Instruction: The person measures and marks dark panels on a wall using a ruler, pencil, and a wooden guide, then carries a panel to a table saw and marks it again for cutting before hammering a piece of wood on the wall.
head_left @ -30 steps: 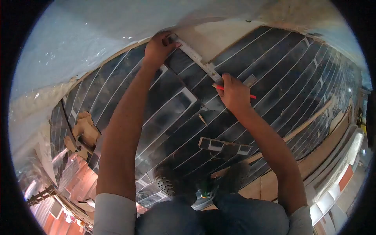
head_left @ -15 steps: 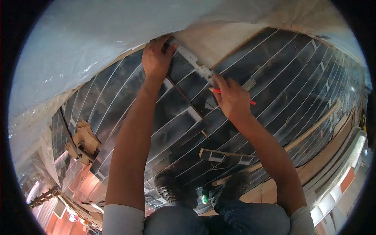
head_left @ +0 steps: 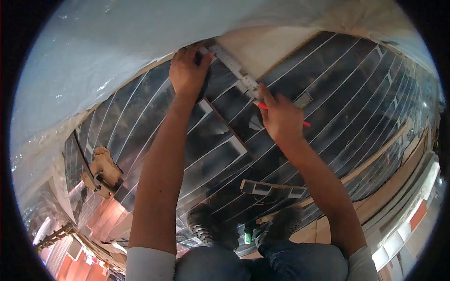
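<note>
My left hand (head_left: 187, 72) is closed over the far end of a pale, worn ruler (head_left: 232, 64), its fingers at the edge of the plastic sheeting. The ruler slants down to the right, along the edge of a pale board (head_left: 262, 47). At its near end is my right hand (head_left: 285, 121), with a red pencil (head_left: 263, 106) gripped in it. The pencil's tip is close to the ruler, but whether it touches the surface cannot be made out. Below lies a dark sheet (head_left: 328, 117) with light stripes. A thin brown strip (head_left: 228, 126) rests between my forearms.
Translucent plastic sheeting (head_left: 117, 42) hangs along the far side. At the left lies a hammer (head_left: 103, 182) on a torn piece of cardboard (head_left: 105, 161). A short wooden strip (head_left: 272, 184) lies ahead of my shoes (head_left: 206, 222). A long wooden strip (head_left: 375, 159) runs along the right.
My right hand and the pencil have shifted slightly right and down. The ruler's near end has moved a little the same way. My left hand stays at the far end.
</note>
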Demonstrator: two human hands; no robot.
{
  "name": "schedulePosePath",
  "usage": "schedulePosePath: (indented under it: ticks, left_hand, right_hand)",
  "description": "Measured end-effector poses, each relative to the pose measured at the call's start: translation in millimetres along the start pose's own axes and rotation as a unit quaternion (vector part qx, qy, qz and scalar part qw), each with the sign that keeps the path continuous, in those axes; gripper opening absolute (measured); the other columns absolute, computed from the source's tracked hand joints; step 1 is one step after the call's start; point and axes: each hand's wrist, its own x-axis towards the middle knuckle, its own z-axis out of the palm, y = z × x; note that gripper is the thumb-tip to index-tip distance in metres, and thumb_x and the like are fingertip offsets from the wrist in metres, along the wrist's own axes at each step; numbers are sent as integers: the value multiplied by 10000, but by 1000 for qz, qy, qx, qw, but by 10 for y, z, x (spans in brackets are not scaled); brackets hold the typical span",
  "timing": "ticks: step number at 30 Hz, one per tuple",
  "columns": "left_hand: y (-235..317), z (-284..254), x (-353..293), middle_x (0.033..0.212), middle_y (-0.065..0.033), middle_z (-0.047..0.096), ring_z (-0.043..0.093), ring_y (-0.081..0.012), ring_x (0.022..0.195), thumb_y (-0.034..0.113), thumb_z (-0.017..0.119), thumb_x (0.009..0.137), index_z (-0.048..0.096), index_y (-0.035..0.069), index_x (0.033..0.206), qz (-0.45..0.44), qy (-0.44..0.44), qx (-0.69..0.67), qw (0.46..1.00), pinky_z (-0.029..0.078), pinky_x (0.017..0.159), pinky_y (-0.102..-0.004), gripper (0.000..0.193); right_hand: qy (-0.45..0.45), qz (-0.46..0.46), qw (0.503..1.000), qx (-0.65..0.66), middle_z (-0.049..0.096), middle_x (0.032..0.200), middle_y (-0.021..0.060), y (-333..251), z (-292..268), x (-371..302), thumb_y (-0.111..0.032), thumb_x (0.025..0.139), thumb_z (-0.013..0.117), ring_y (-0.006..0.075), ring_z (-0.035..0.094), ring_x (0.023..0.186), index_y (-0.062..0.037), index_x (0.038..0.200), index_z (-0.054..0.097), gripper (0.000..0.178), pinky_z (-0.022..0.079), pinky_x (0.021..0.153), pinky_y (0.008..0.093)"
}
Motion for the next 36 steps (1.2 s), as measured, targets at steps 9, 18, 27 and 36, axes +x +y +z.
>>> schedulePosePath:
  ticks: [9, 18, 27, 36]
  left_hand:
    - [-100, 89, -4, 1030, -105, 687, 645, -331, 1020, 315, 652, 947, 741, 178, 1124, 11, 47, 39, 998, 517, 870, -433, 242]
    - [-46, 93, -11, 992, -95, 690, 644, -335, 977, 215, 633, 940, 744, 179, 1116, 9, 49, 28, 998, 523, 848, -440, 211]
    - [8, 34, -22, 978, -117, 684, 641, -359, 953, 180, 604, 940, 736, 154, 1105, -6, 44, 18, 999, 519, 830, -459, 212]
    - [-50, 29, -41, 982, -140, 688, 654, -373, 917, 86, 597, 893, 732, 82, 1050, -8, 105, -30, 994, 530, 802, -448, 207]
  right_hand:
    - [-4, 9, 1000, 1, 573, 784, 53, 11, -10, 41, -240, 811, 780, 264, 645, 688, -220, 1318, 665, 520, 519, 572, 407]
    - [25, 8, 998, 53, 584, 785, 61, 110, 8, 11, -261, 820, 776, 274, 651, 698, -171, 1293, 671, 493, 522, 586, 398]
    - [52, -17, 996, 75, 584, 765, 52, 62, 24, -14, -250, 813, 786, 264, 630, 658, -174, 1265, 687, 469, 510, 568, 396]
    - [-72, -60, 995, 42, 620, 754, 78, -487, 62, -78, -349, 956, 649, 257, 662, 647, -60, 1334, 593, 478, 551, 552, 396]
